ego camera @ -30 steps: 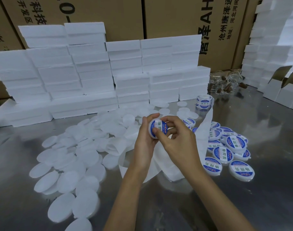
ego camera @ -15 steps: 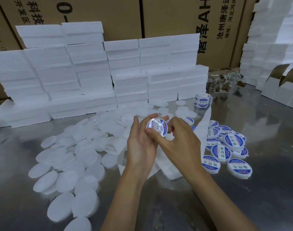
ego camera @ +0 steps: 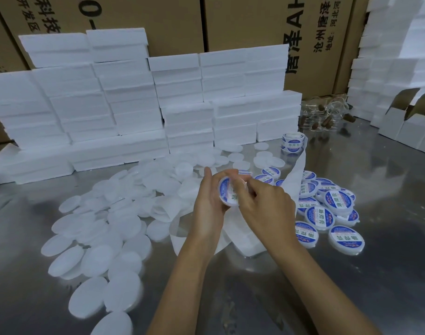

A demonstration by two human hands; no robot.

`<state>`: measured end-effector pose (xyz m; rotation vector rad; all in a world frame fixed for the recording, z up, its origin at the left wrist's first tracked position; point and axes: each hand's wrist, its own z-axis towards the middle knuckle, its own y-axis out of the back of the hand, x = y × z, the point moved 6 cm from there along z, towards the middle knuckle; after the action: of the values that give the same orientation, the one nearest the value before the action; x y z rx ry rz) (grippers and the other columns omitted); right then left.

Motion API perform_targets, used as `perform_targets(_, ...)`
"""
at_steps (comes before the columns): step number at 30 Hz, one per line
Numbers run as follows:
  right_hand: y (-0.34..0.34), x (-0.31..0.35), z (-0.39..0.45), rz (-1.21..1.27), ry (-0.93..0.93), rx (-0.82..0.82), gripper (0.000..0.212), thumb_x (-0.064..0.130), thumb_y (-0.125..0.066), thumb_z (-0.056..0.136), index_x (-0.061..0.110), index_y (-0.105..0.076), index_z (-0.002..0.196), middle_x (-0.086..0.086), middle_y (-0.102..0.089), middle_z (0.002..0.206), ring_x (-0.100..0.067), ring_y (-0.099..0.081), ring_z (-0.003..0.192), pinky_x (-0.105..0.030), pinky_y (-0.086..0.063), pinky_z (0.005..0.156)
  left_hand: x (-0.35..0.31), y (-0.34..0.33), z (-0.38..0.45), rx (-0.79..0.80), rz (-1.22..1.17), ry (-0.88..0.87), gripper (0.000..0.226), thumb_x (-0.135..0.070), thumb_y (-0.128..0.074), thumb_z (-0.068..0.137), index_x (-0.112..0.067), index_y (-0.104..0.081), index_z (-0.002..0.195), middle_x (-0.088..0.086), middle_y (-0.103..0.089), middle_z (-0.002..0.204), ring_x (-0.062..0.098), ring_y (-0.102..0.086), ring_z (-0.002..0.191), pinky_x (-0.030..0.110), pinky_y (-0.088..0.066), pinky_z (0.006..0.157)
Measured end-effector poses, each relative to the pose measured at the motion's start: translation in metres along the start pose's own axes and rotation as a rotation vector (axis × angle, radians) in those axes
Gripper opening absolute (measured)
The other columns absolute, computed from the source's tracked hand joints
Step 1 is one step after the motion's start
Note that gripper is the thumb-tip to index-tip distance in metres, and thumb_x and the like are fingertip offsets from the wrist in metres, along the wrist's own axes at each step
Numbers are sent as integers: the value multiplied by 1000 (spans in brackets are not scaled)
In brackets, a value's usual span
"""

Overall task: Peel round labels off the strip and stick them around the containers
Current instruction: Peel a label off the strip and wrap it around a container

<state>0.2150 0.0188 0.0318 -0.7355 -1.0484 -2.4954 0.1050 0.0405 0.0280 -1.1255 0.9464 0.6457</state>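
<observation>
Centre frame, the left hand (ego camera: 210,204) cups a small round container (ego camera: 227,193) tilted on edge, fingers curled round its far rim, blue-and-white label facing right. The right hand (ego camera: 264,205) pinches at the container's face with thumb and forefinger, other fingers tucked in. Below trails the white backing strip (ego camera: 296,175), with labelled containers (ego camera: 337,206) piled right and blank lids (ego camera: 97,238) scattered left.

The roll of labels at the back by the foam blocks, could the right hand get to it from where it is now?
Probably yes, once freed. The right hand is pressing on the container that the left hand holds; the roll of labels stands uncovered beyond it, with only flat lids between.
</observation>
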Motion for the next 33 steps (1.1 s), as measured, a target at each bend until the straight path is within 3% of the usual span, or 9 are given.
perform_targets(3, 0, -1, 1, -138, -26, 11, 63, 88, -25, 81, 31, -32, 53, 12, -37, 45, -6, -37, 46, -26, -23, 49, 1, -4, -2, 20, 25, 5, 58, -45, -22, 106, -4, -60, 119, 16, -71, 122, 27, -66, 118, 40, -47, 106)
perform_targets(7, -1, -5, 2, 5, 16, 1, 58, 69, -32, 93, 27, -43, 53, 10, -46, 46, -6, -44, 44, -23, -24, 45, -1, -3, -1, 49, 23, 9, 49, -33, -32, 106, 0, -55, 132, 14, -68, 128, 29, -63, 122, 45, -43, 111)
perform_targets(10, -2, -8, 3, 150, -26, -21, 59, 55, -37, 100, 23, -49, 52, 7, -52, 46, -8, -52, 48, -26, -34, 47, 0, -2, 1, 24, 244, -17, 33, -11, -42, 104, -11, -53, 135, 9, -67, 130, 27, -65, 117, 43, -50, 99)
perform_targets(12, 2, -11, 4, 209, -68, -47, 59, 48, -40, 102, 27, -37, 47, 8, -45, 41, -7, -51, 51, -25, -27, 47, 1, 0, -1, -17, 439, -70, 28, -13, -49, 104, -18, -57, 130, 5, -69, 119, 22, -69, 100, 34, -57, 82)
perform_targets(14, 2, -15, 3, 277, -99, 2, 60, 51, -41, 101, 25, -33, 47, 11, -48, 44, -7, -48, 50, -26, -26, 50, -2, 4, -4, -58, 499, -137, 21, -19, -56, 102, -18, -62, 122, 0, -71, 91, 13, -64, 72, 25, -52, 64)
perform_targets(17, 0, -17, 1, 316, -126, 111, 61, 66, -42, 91, 19, -36, 53, 8, -43, 46, -10, -40, 47, -29, -32, 51, -3, 12, -3, -88, 510, -147, 18, -23, -59, 101, -16, -68, 115, -5, -59, 60, 9, -52, 53, 20, -46, 54)
perform_targets(24, -9, -12, -1, 538, -139, 376, 59, 51, -47, 97, 3, -41, 63, 1, -36, 53, -7, -33, 49, -21, -32, 51, -3, 14, -5, -196, 497, -150, 22, -29, -52, 104, -22, -73, 101, -9, -52, 54, 10, -39, 45, 20, -36, 42)
perform_targets(28, -12, -8, -5, 588, -136, 488, 53, 52, -49, 97, 15, -45, 59, 6, -39, 51, -6, -34, 47, -17, -32, 49, -5, 18, -4, -276, 436, -157, 26, -28, -55, 103, -10, -71, 92, -1, -44, 53, 11, -30, 39, 20, -27, 38)
perform_targets(33, -15, -12, -6, 634, -213, 547, 49, 49, -61, 92, 24, -47, 53, 11, -45, 52, -3, -37, 48, -16, -33, 49, -4, 21, -6, -322, 445, -130, 45, -42, -51, 102, -9, -66, 75, -5, -51, 46, 8, -39, 36, 19, -32, 37)
